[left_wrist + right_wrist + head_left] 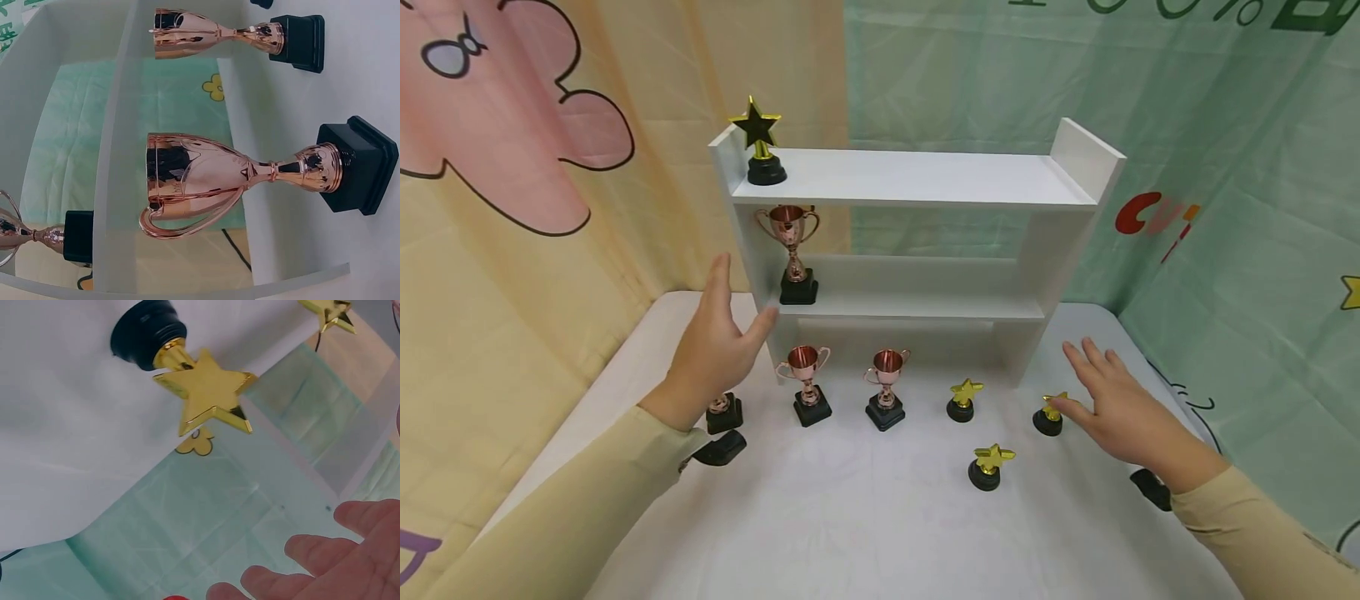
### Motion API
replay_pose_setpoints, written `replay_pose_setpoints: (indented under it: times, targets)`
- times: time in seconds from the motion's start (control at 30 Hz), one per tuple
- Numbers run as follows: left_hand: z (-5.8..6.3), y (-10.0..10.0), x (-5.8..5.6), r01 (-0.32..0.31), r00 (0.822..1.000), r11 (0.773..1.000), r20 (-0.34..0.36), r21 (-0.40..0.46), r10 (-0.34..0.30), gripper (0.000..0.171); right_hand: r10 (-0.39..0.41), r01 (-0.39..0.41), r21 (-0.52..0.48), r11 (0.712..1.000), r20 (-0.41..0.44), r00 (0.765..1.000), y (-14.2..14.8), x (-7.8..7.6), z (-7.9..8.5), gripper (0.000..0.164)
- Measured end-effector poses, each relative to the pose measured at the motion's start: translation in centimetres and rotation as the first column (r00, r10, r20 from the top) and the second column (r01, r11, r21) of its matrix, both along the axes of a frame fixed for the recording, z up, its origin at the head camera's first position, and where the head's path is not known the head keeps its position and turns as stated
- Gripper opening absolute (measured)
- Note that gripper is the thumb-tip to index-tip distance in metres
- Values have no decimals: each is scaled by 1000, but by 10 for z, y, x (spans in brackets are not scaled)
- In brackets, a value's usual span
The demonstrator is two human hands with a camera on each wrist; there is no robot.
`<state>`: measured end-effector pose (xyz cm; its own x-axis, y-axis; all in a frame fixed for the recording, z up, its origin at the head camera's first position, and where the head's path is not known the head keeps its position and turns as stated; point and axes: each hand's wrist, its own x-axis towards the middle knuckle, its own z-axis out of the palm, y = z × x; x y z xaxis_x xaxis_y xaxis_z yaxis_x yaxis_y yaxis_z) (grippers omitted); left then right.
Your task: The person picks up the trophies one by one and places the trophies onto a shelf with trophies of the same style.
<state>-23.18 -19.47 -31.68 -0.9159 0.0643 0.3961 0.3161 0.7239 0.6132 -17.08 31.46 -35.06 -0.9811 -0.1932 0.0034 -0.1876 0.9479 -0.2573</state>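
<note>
My left hand (709,358) is raised in front of the shelf's left side, fingers extended, thumb apart, holding nothing. Below it, a rose-gold cup trophy (724,414) shows only its lower part in the head view. Two more cup trophies (805,364) (887,367) stand upright on the table to its right; the left wrist view shows one cup (200,165) large and sideways. Spread and empty, my right hand (1123,417) hovers at the right, its thumb overlapping a gold star trophy (1048,422). In the right wrist view its fingers (319,553) lie apart from a star trophy (209,387).
A white shelf (925,177) stands at the back of the table (865,517). A black-fronted star trophy (757,129) is on its top left, with a cup trophy (792,229) on the level below. Two other gold star trophies (961,400) (988,467) stand right of centre. Printed curtains (947,75) hang behind.
</note>
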Motion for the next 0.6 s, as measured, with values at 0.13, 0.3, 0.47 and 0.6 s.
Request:
replay_pose_setpoints:
  times: [0.13, 0.3, 0.47, 0.6]
  targets:
    - [1, 1, -7, 17, 999, 997, 40, 78, -20, 97, -7, 7, -20, 1000, 12, 1000, 7, 0, -4, 90]
    - [1, 0, -16, 33, 997, 986, 67, 163, -44, 95, -14, 15, -48, 999, 25, 1000, 12, 0, -7, 86]
    - [1, 1, -26, 65, 993, 962, 82, 264, -90, 93, -5, 6, -59, 998, 23, 1000, 18, 0, -12, 83]
    - [2, 4, -35, 98, 989, 938, 70, 333, -128, 90, 24, -23, -85, 996, 6, 1000, 22, -1, -16, 79]
